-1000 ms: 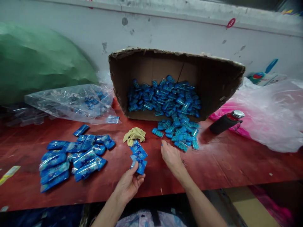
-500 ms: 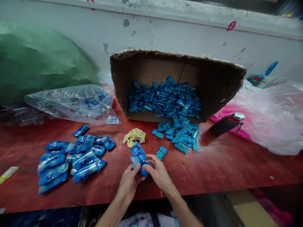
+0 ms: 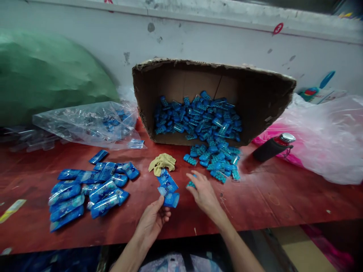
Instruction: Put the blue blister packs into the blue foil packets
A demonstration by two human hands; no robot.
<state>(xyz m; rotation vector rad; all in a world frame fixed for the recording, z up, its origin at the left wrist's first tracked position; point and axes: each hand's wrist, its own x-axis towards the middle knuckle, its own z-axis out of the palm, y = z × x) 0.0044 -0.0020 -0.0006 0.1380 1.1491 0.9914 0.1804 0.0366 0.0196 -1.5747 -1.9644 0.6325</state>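
Observation:
My left hand (image 3: 154, 217) pinches a blue printed plastic pouch (image 3: 171, 199) at its left edge, near the table's front. Just beyond it, another flat blue pouch (image 3: 168, 180) lies on the table, partly overlapped by the held one. My right hand (image 3: 204, 192) has its thumb and fingers curled around a small clear bottle of turquoise balls (image 3: 191, 184), largely covered by the fingers. Filled blue pouches (image 3: 102, 190) lie in a group to the left. A crumpled yellowish cloth or glove (image 3: 163, 162) rests behind the flat pouch.
A cardboard box (image 3: 241, 81) on its side spills small blue-capped bottles (image 3: 219, 160) onto the red table (image 3: 255, 204). To the right stand a tilted black drink bottle (image 3: 268, 149) and pink-white plastic bags (image 3: 323, 139). A clear bag (image 3: 82, 124) and green sack (image 3: 51, 71) sit left.
My right hand has left the pouch and moved right to the small bottle. My left hand keeps the pouch, which now shows more fully. The view has shifted slightly.

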